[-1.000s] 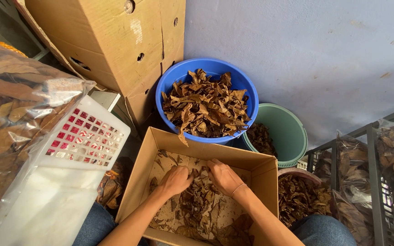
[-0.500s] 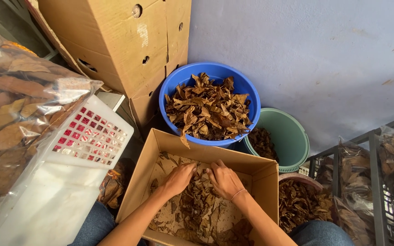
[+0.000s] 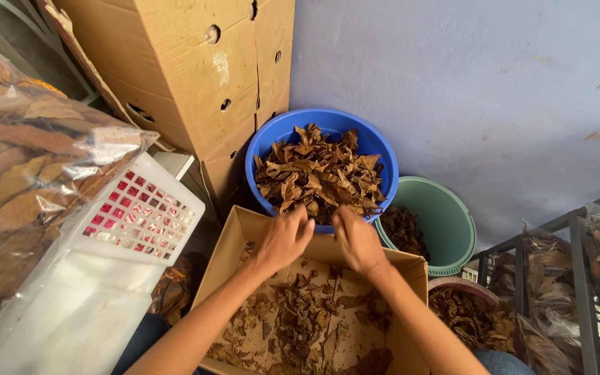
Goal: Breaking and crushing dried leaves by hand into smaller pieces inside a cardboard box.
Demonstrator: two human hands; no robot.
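Both hands moved up from box centre to its far edge. Left hand (image 3: 285, 239) & right hand (image 3: 357, 242) loosely curled, contents not visible, over brittle dry leaves (image 3: 300, 319) in cardboard box (image 3: 225, 278), beside round blue tub (image 3: 376, 149).

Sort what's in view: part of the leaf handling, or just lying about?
In use: left hand, right hand, open cardboard box of dry brown leaf bits, round blue plastic tub of dry leaves.
Lying about: green plastic bucket, white plastic basket, big cardboard carton.
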